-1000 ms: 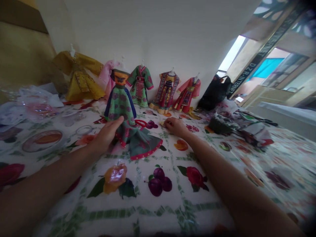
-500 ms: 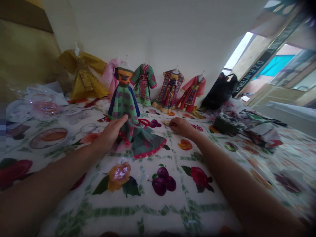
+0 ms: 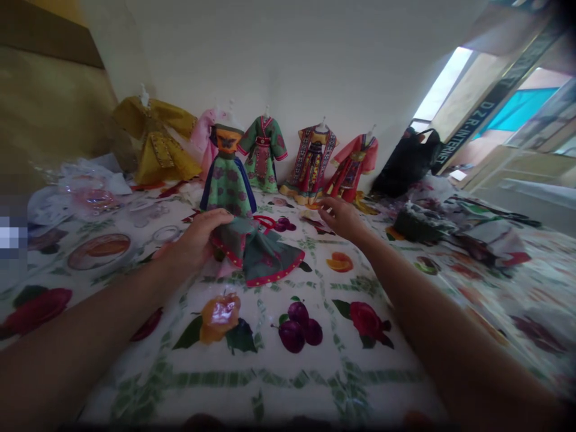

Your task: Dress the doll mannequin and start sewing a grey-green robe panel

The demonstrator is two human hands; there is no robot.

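Our left hand (image 3: 193, 240) is curled around the skirt (image 3: 261, 258) of a green dress (image 3: 227, 183), which stands on a stand at the far side of the floral sheet (image 3: 288, 384). Our right hand (image 3: 344, 219) is open, fingers spread, just right of that dress. Crumpled clear plastic (image 3: 90, 192) lies far left. Along the wall, left to right, we see a yellow gown (image 3: 157, 144), a pink dress (image 3: 202, 144), a green robe (image 3: 262, 147), a patterned dress (image 3: 310, 159), a coral robe (image 3: 353, 162) and a black bag (image 3: 407, 162). Crumpled fabric (image 3: 472, 234) lies right.
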